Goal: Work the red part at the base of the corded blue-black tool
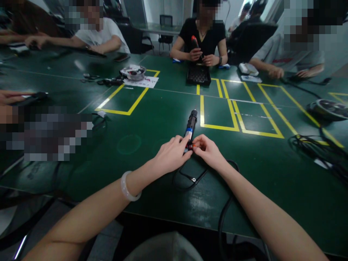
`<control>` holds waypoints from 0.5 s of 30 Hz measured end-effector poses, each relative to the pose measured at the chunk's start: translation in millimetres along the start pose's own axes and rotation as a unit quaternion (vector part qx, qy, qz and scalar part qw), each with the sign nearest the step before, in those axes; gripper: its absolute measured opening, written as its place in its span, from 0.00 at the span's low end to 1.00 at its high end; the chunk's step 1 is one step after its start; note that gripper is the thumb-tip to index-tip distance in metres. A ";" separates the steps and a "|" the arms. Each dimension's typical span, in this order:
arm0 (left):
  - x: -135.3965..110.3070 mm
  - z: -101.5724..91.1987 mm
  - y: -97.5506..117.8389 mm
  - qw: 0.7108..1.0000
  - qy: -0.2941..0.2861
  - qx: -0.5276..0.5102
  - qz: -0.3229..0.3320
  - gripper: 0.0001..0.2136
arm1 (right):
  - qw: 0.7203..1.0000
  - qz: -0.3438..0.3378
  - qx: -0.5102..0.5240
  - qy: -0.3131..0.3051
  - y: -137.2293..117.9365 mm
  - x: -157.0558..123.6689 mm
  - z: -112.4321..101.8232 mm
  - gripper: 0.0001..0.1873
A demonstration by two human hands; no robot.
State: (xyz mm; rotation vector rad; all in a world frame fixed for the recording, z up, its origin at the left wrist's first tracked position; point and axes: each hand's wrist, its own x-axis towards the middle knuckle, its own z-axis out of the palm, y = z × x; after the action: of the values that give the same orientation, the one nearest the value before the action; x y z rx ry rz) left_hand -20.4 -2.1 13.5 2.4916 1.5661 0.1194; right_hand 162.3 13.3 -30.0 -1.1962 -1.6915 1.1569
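An electric screwdriver (191,121), black with a blue band, lies on the green table with its thin tip pointing away from me. My left hand (172,154) rests over its rear part, fingers closed around the body. Close beside it, my right hand (208,150) pinches at the rear end, where a small orange-red bit shows at the fingertips. What exactly those fingers hold is too small to make out. A black cable (187,189) with a small ring-shaped metal end loops on the table below my hands.
Yellow tape rectangles (220,127) mark the green table (152,134). A glass bowl (135,73) of small parts sits on paper at back left. A black tray (198,76) stands before a person opposite. Coiled black cables (312,148) lie at right. Other people work around the table.
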 end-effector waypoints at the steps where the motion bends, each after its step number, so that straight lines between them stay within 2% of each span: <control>1: 0.1 0.4 -2.3 1.000 -0.002 -0.012 0.004 0.28 | 1.000 -0.001 -0.003 -0.001 -0.3 0.1 -1.0 0.08; 15: 2.7 4.2 -3.3 1.000 0.022 -0.019 0.008 0.29 | 0.999 0.000 -0.042 -0.017 -2.7 1.3 -13.4 0.06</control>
State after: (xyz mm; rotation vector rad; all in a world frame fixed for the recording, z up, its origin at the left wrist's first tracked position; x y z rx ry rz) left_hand -21.5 1.2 8.7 2.4897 1.5450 0.2071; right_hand 173.4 17.4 -23.2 -1.2343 -1.7803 1.1211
